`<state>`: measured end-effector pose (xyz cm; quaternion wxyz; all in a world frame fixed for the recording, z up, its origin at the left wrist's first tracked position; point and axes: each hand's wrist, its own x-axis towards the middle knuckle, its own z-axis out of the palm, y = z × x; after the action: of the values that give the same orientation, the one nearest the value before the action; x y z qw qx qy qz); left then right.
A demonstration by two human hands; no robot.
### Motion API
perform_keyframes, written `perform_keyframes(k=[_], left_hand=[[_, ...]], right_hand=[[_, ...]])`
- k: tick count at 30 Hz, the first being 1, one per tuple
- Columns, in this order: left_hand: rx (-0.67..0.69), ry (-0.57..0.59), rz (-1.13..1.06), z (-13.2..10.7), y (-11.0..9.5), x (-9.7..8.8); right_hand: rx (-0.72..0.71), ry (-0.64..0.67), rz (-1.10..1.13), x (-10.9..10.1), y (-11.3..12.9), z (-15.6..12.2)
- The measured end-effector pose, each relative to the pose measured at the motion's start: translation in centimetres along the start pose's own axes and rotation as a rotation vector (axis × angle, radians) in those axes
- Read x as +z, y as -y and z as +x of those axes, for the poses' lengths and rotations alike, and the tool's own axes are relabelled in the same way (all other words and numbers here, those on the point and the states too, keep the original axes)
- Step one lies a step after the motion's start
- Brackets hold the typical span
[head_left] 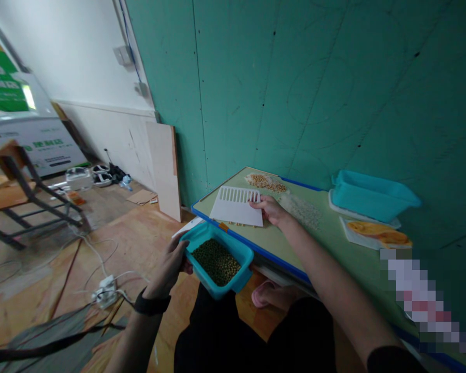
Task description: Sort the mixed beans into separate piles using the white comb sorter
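The left grip clamps one end of the teal tub at the desk's edge — likely stiff, weighted by loose beans, best held at both ends — while the right grip pinches a seemingly light, slotted white sheet over the desk.

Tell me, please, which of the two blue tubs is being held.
The tub with beans, gripped by the left hand; the other tub stands by the wall, untouched.
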<state>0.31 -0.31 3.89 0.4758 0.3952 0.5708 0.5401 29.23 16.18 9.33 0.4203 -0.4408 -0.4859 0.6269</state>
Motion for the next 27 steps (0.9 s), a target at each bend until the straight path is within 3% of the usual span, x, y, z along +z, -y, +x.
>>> perform_keyframes(k=[8,15,19,27], left_hand=[[-0.019,-0.032,-0.031,-0.5,0.1,0.5],[-0.015,-0.053,-0.106,-2.0,1.2,2.2],[0.011,-0.027,-0.124,-2.7,1.8,3.0],[-0.058,0.001,-0.142,-3.0,2.4,3.7]], right_hand=[[0.015,0.010,-0.035,0.1,0.3,-0.5],[0.029,0.010,-0.024,-0.7,0.1,-0.4],[0.023,0.030,-0.019,-1.0,0.0,-0.4],[0.023,0.033,-0.021,-1.2,-0.1,-0.6]])
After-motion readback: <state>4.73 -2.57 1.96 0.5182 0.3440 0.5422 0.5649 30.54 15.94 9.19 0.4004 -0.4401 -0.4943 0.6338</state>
